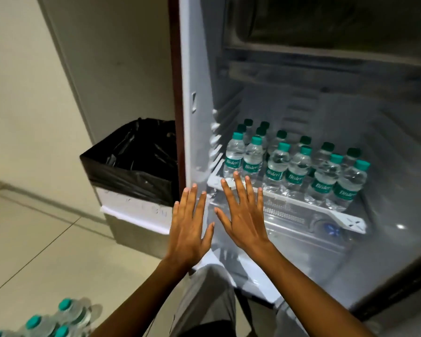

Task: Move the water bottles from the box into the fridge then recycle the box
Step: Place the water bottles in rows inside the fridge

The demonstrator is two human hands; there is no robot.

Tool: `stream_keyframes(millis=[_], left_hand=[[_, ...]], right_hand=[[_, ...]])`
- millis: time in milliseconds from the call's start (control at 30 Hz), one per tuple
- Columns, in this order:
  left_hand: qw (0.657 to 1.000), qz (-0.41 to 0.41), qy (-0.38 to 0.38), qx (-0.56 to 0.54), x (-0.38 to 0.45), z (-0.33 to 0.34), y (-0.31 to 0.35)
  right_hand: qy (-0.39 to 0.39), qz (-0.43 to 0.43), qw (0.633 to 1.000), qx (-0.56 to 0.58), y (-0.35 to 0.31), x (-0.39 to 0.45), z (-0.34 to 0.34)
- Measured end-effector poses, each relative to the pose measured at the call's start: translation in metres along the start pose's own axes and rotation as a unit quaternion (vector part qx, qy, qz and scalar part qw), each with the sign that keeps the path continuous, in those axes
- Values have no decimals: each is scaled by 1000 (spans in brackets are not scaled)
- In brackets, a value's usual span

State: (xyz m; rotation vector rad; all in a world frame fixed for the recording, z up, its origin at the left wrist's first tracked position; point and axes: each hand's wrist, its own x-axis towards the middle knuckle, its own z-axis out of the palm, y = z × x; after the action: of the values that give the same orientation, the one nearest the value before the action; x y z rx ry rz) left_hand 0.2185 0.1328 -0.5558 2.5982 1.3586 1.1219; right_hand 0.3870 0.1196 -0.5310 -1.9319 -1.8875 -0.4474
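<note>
A: Head view, where are your hands?
B: Your left hand [187, 229] and right hand [243, 215] are spread flat, fingers [238, 188] released, holding nothing, in front of the open fridge [199, 93].
A: Bottles?
B: Water bottles [294, 164] stand on the fridge shelf [301, 203] just beyond your right fingertips; more bottles [46, 322] bottom left, well apart.

Both bare forearms reach forward and upward from the bottom of the view, converging toward the middle. The left hand [188, 229] is held flat, back toward the camera, fingers straight and slightly spread. The right hand [243, 215] lies just beside it, likewise flat with fingers splayed. Neither hand holds anything; their thumbs nearly meet.
</note>
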Motion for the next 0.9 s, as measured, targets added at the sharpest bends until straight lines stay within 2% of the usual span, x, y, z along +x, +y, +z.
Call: stream_keyframes(millis=[67,300,500,667,767,900], left_hand=[[1000,-15,-5,11,-26,1,-13],[982,-169,-69,54,-110,-12,-73],[943,-299,-117,85,-192,-25,-121],[886,-402,-189,135,-257,-40,-153],[852,-458,-202,156,-291,-58,-168],[790,-528,-241,200,-329,-84,-180]], right_hand=[[-16,-23,999,15,-19,-13,12],[-58,-112,987,95,-104,-46,56],[-166,-191,960,124,-180,-69,98],[-236,-262,927,131,-227,-96,125],[-286,-299,898,149,-249,-112,140],[-327,-328,872,157,-277,-123,147]])
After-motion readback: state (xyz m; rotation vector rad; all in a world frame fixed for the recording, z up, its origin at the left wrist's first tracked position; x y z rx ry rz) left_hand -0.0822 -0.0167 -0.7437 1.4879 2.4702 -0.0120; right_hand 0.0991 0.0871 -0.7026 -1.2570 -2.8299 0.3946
